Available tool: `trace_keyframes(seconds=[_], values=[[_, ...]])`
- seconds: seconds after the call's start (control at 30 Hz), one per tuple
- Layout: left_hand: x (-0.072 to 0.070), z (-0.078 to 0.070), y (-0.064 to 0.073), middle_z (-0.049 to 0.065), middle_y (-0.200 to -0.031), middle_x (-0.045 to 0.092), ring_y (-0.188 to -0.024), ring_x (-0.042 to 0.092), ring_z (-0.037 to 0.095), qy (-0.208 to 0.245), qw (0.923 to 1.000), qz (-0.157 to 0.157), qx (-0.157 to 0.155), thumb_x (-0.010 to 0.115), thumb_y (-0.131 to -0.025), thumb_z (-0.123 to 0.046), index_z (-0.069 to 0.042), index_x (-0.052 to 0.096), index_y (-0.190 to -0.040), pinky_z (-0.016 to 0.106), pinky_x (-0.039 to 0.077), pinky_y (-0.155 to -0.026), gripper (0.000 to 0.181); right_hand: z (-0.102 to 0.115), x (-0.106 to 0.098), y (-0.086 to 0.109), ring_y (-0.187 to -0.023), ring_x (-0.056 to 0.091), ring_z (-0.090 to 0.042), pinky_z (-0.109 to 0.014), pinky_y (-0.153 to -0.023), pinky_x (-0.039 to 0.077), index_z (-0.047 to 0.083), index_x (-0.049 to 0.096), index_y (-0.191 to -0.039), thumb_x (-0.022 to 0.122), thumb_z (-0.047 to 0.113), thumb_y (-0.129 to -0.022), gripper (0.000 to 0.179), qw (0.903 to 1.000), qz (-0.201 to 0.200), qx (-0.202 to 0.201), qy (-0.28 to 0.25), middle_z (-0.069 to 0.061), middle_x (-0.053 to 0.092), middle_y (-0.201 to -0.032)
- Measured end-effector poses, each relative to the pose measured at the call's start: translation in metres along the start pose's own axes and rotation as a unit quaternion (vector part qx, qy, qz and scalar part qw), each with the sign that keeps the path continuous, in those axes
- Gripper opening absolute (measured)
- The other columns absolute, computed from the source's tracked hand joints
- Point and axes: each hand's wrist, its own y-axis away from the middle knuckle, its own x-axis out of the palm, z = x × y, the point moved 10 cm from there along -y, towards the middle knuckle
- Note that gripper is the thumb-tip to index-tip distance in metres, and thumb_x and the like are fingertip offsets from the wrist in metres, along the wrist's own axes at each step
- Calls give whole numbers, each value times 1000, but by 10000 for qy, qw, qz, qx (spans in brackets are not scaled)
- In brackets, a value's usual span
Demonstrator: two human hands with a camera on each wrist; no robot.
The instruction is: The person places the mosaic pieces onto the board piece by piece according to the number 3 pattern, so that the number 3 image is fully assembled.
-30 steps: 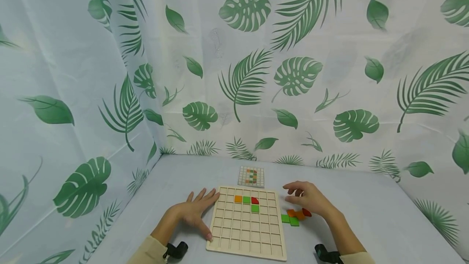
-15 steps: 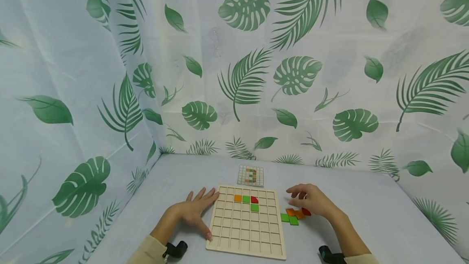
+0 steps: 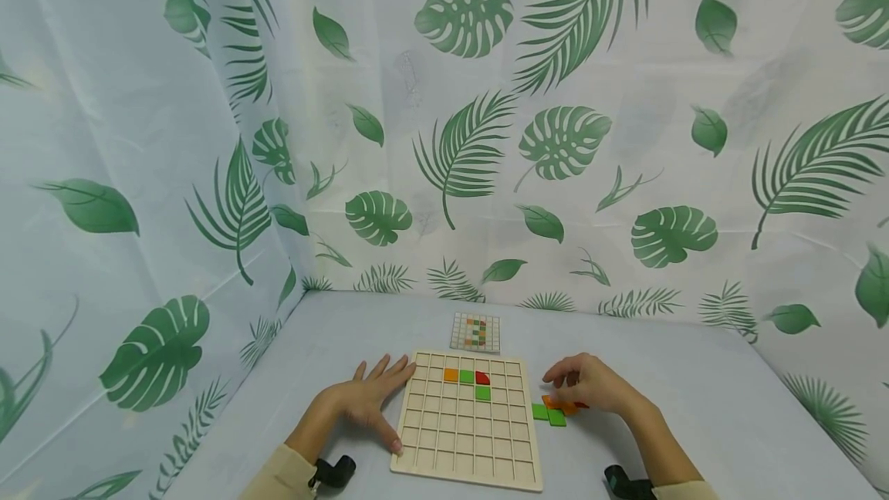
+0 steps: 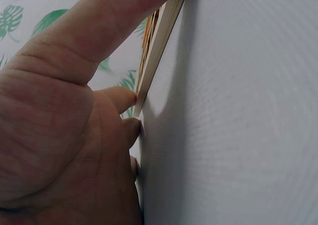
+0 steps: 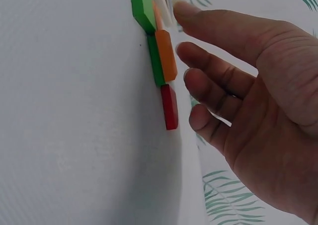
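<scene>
A pale wooden grid board (image 3: 437,438) lies on the table, with an orange tile (image 3: 451,375), two green tiles and a red tile with a rounded corner (image 3: 482,378) in its upper cells. My left hand (image 3: 364,406) rests spread along the board's left edge, its thumb at the near-left corner. To the right of the board lies a small group of loose tiles: green (image 3: 557,418), orange (image 5: 166,56) and red (image 5: 169,107). Just over them hovers my right hand (image 3: 590,384), fingers loosely bent and nothing between them; in the head view it partly hides the orange and red tiles.
Behind the board lies a small card (image 3: 457,334) printed with a coloured grid pattern. A leaf-print curtain (image 3: 597,176) closes off the back and left of the white table (image 3: 389,322). A black wrist camera (image 3: 340,472) sits beside the left wrist.
My right hand has moved slightly right and lowered onto the loose tiles, covering more of the orange and red ones. The left hand and the board have stayed put.
</scene>
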Motion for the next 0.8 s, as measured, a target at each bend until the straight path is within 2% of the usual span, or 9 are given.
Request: trace_keyframes(seconds=[0.13,0.3,0.57,0.8], values=[[0,0,0,8,-177,3,-162,-5,41,1,10000,-3,9,92,-65,-63,-22,13,-169,73,-4,-123,137,-1,-2,2,-74,56,-16,-25,-57,48,11,81,-106,87,24,-84,26,9999,80,18,58,-2,71,-94],[0,0,0,8,-177,4,-162,-5,42,39,10000,-6,43,92,-65,-63,-22,13,-169,73,-5,-123,137,-2,-4,6,-76,56,-15,-25,-59,48,11,81,-102,88,16,-81,23,9996,268,-78,-7,-5,74,-97],[0,0,1,8,-177,4,-162,-4,42,22,10000,-30,38,92,-65,-63,-21,13,-169,73,-5,-124,136,-9,-1,8,-81,54,-18,-25,-67,45,12,79,-94,92,8,-73,25,9985,511,-39,179,-1,73,-94],[1,1,0,8,-177,3,-162,-4,41,-14,10000,-24,32,91,-65,-63,-21,13,-169,73,-4,-124,137,-13,2,8,-82,54,-19,-26,-69,45,12,77,-94,92,5,-73,27,9976,663,92,180,-1,70,-92]])
